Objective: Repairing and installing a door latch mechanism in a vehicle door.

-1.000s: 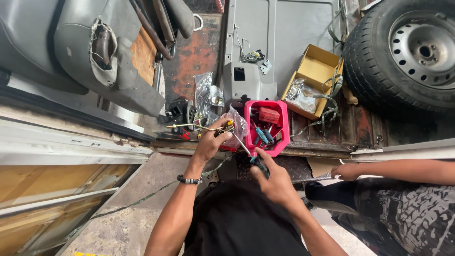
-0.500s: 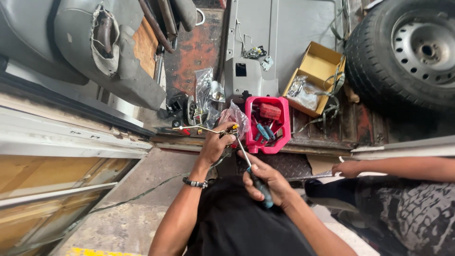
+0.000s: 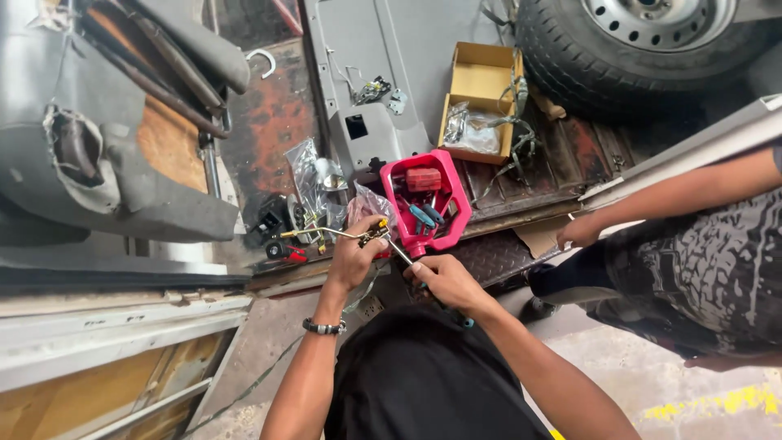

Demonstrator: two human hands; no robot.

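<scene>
A small brass fitting (image 3: 373, 235) is gripped in the left hand (image 3: 354, 259) at frame centre. A screwdriver (image 3: 423, 281) is clasped in the right hand (image 3: 444, 281) (nearer, lower right); its shaft runs up-left, tip meeting the fitting beside the red tray (image 3: 456, 195).

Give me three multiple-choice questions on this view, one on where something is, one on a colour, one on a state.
1. Where does the cardboard box lie?
A. beside the tyre
B. on the seat
C. in a hand

2. What colour is the tool tray?
A. blue
B. pink-red
C. green

3. What is the right hand doing?
A. lying flat and empty
B. gripping a screwdriver
C. resting on the tyre

Answers: 1 A, the box sits left of the tyre; 2 B, its rim is pink-red; 3 B, its fingers close round the handle, shaft toward the left hand.
</scene>
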